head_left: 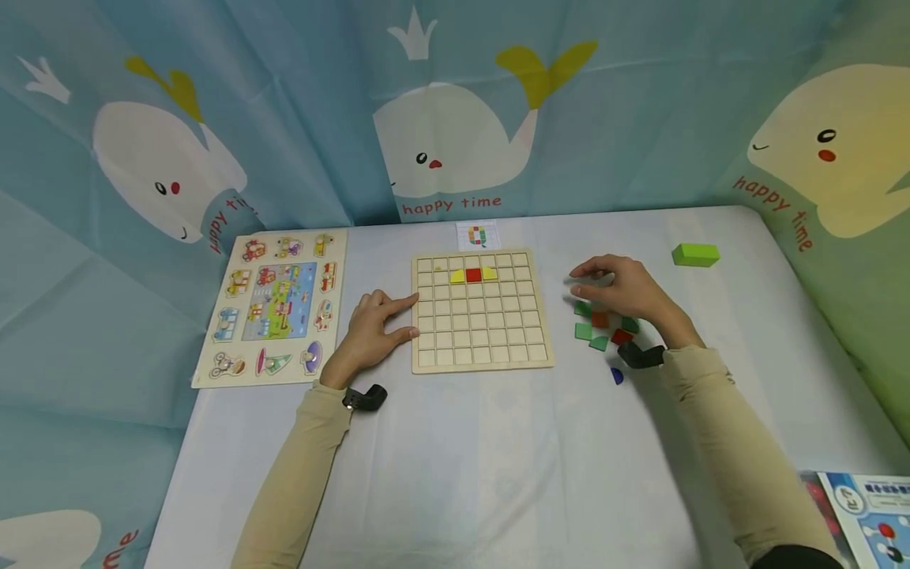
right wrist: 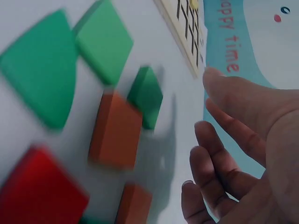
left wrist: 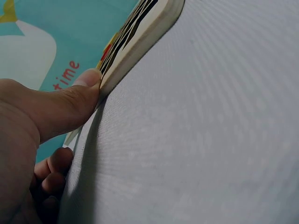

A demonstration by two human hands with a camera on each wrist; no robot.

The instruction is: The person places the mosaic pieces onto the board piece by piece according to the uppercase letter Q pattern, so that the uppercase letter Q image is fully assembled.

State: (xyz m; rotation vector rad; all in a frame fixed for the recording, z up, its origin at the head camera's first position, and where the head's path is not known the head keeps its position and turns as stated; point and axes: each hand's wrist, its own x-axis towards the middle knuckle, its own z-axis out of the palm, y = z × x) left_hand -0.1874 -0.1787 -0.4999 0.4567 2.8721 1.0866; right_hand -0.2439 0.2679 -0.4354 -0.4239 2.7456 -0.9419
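The wooden grid board [head_left: 480, 322] lies flat in mid-table, with a red square [head_left: 473, 275] between two yellow pieces [head_left: 457, 276] in its second row. My left hand [head_left: 366, 336] touches the board's left edge with thumb and index finger; the left wrist view shows the thumb [left wrist: 77, 100] against that edge. To the right, my right hand [head_left: 626, 292] hovers above loose pieces, its fingers relaxed and nothing seen between them. Beneath and near it lie several green pieces [head_left: 583, 330], an orange block [right wrist: 117, 130], a red piece [right wrist: 42, 191] and a blue half-round piece [head_left: 617, 375].
A small pattern card [head_left: 478, 235] lies behind the board. At left is a wooden picture puzzle [head_left: 213, 348] with pegged pieces. A bright green block [head_left: 695, 254] lies at the back right, and a printed booklet [head_left: 870, 514] at the front right corner. Curtains hang behind.
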